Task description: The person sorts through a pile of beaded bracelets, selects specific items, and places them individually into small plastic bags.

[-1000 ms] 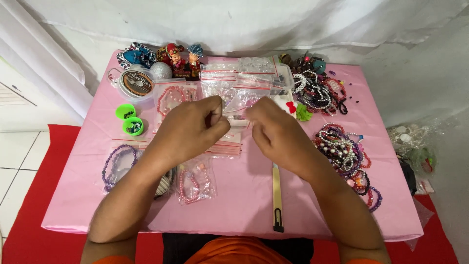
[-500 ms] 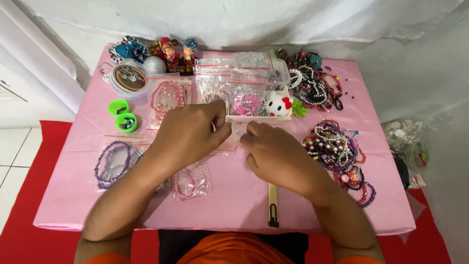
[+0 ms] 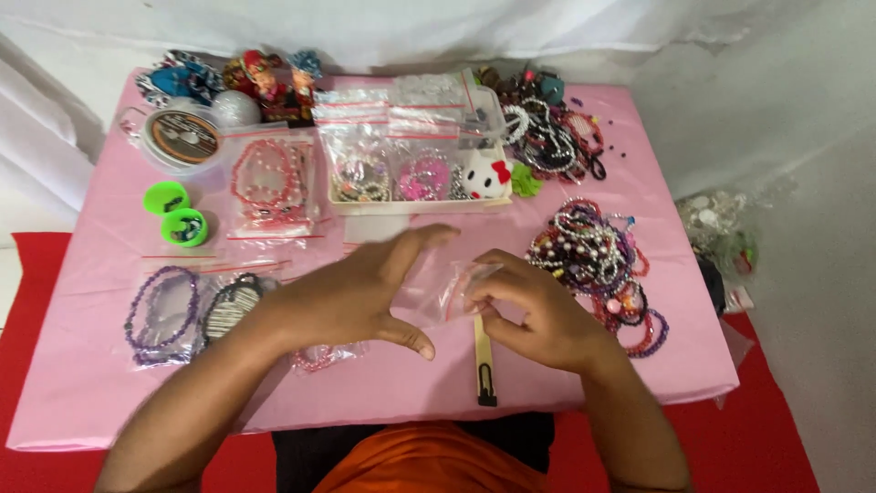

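the small clear plastic zip bag [image 3: 444, 290] sits between both hands, just above the near middle of the pink plastic-covered table [image 3: 91, 383]. the right hand [image 3: 538, 315] pinches the bag's right edge with curled fingers. the left hand [image 3: 360, 297] is spread, fingers stretched toward the far side and thumb pointing right under the bag, touching its left side. a thin pale stick with a dark end [image 3: 484, 361] lies on the table just below the bag. to the right is a heap of mixed beaded bracelets [image 3: 598, 260]. at the far middle stands a clear plastic box of bagged bracelets [image 3: 415, 169]. at the near left lies a bagged purple bead bracelet [image 3: 162, 315].
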